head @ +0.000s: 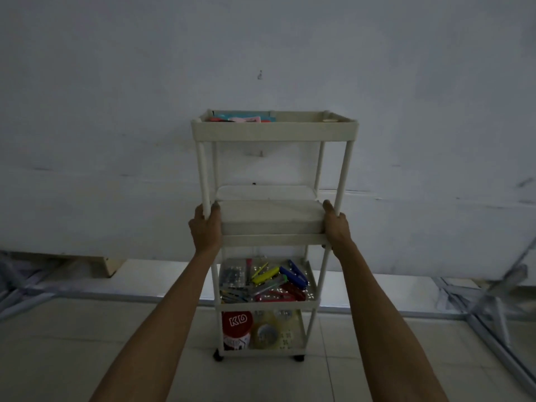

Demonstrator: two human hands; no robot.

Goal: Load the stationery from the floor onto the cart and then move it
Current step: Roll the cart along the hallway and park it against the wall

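A cream four-tier cart [274, 131] on black wheels stands on the tiled floor in front of a white wall. My left hand [205, 227] grips its front left post at the second tier. My right hand [336, 226] grips the front right corner of that same tier. The top tray holds teal and pink packets [245, 116]. The second tier looks bare. On the third tier lie several pens, cutters and a clear box [262, 281]. A red tin [236, 329] and tape rolls [265, 332] sit on the bottom tier.
The white wall [116, 111] is close behind the cart. A metal floor rail [101, 294] runs along the wall's foot. Angled metal frame bars [499, 311] stand at the right. Pale floor tiles [87, 358] spread to the left and right of the cart.
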